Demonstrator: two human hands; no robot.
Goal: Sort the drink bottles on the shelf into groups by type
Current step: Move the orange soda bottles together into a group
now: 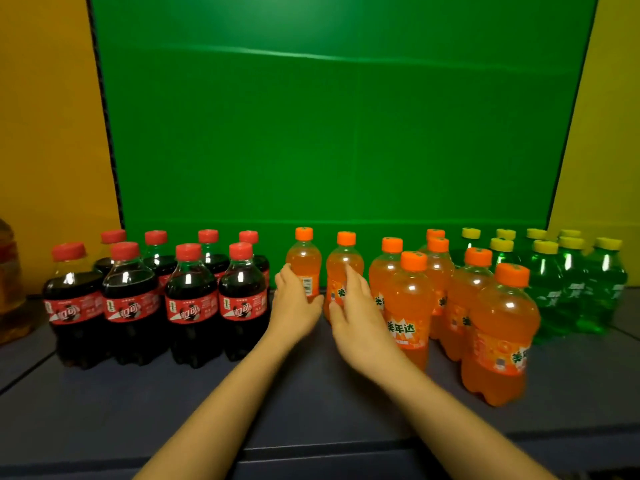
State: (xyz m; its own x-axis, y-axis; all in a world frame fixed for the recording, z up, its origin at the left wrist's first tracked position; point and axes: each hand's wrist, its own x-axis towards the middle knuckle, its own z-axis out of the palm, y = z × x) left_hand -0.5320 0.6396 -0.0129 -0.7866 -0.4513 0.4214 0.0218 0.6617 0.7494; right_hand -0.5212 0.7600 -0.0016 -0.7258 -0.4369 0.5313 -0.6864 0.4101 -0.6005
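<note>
Head view: both hands are out on the shelf (311, 403), working the orange group. Left hand (294, 299) has its grip curled round the lower body of the leftmost orange bottle (304, 261), fingers on the label, so grasping it as far as I can tell. Right hand (353, 306) is spread flat against the second orange bottle (344, 268), fingers loose, resting on it rather than clenched.

Sort looks nearly done, imo. Cola bottles (156, 292) stand packed just left of the left grip; the rest of the orange bottles (450, 299) cluster right of the right grip; green bottles (571, 282) further right again, at the back.

These two orange ones stand apart from their cluster, w/ the left one close to the colas. To do it well: hold low on the body, slide or lift both rightward together, keep them upright, and watch the tight orange cluster so nothing gets knocked. Leave a clear gap vs. the colas so groups read separately.
</note>
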